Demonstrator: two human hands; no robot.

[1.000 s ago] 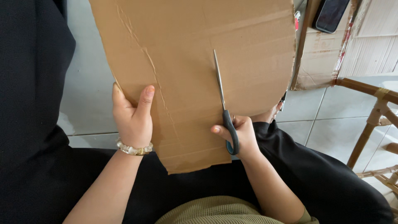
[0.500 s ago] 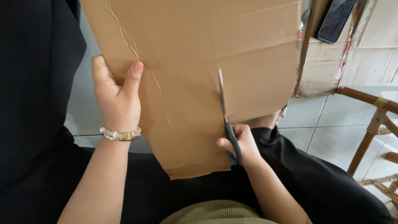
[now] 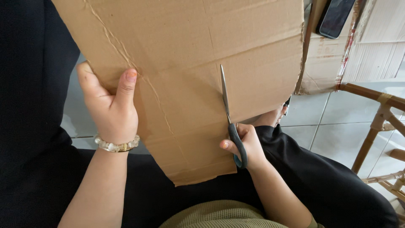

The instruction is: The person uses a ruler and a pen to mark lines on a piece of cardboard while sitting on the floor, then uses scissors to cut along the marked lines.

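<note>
The left hand (image 3: 110, 110) clamps the left edge of the large creased brown cardboard sheet (image 3: 190, 55), thumb on top, gripping higher than a second ago; the right hand (image 3: 244, 145), at five o'clock of the sheet, closes around dark-handled steel scissors (image 3: 230, 120), whose blades stand nearly upright in the cut, farther in than before.

One cardboard sheet (image 3: 190, 63), one pair of scissors (image 3: 230, 120), one phone (image 3: 335, 17), one bracelet (image 3: 116, 145)
</note>
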